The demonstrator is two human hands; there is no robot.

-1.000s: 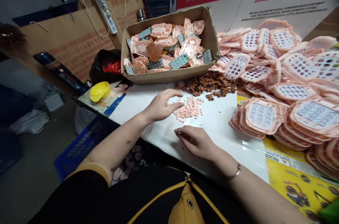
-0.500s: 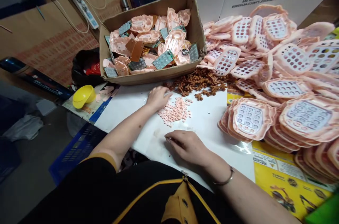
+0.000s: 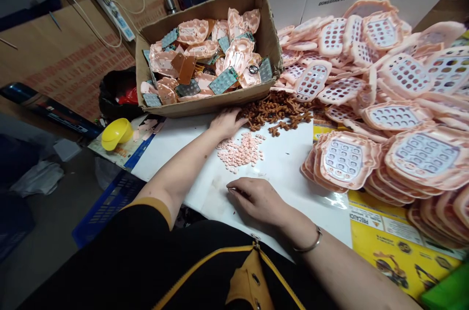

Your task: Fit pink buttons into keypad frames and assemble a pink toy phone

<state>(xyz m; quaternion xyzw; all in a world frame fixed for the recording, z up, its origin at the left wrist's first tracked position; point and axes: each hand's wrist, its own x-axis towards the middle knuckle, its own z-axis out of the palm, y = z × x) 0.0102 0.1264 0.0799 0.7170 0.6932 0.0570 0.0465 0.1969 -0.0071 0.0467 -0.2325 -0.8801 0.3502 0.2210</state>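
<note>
My left hand (image 3: 227, 124) reaches to the left end of a heap of brown branching plastic pieces (image 3: 280, 109), its thumb and fingers apart; the fingertips are partly hidden against the pieces. Just below that hand lies a loose pile of tiny pink plastic parts (image 3: 242, 151) on the white work surface (image 3: 286, 168). My right hand (image 3: 256, 197) rests nearer my body, below the pink pile. Its fingers are curled and pressed together, and whatever they hold is too small to name.
A cardboard box (image 3: 205, 104) at the back holds pink shells and green circuit boards. On the right are heaped pink perforated covers (image 3: 311, 80) and stacked pink covers with keypads (image 3: 342, 158). A yellow cup (image 3: 117, 134) stands at the left edge, above a blue crate (image 3: 106, 207).
My left hand has moved up and slightly right, from beside the pink pile to the brown pieces. My right hand stays almost where it was, still curled.
</note>
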